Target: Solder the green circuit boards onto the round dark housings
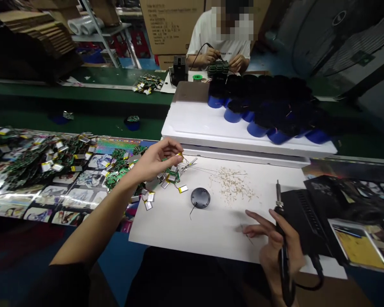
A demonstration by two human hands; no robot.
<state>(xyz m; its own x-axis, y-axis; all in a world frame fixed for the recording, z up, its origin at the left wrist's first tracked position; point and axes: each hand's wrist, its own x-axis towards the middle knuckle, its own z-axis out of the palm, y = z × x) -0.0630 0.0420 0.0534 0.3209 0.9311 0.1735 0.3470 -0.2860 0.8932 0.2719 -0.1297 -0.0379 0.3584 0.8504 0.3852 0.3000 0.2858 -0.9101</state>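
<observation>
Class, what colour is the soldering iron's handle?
The handle is black, seen in the head view.

Big brown cardboard box [173, 26], top middle: dark print, too blurry to read. White cloth shirt [202, 33], top middle: letters too small.

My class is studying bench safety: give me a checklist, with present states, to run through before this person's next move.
1. Soldering iron held in right hand: ok.
2. Metal tip apart from left hand: ok.
3. Tip's heat: cannot tell.
4. Round black part resting on white work surface, apart from both hands: ok.
5. White work surface free of scraps: not ok; tan bits lie scattered.
</observation>
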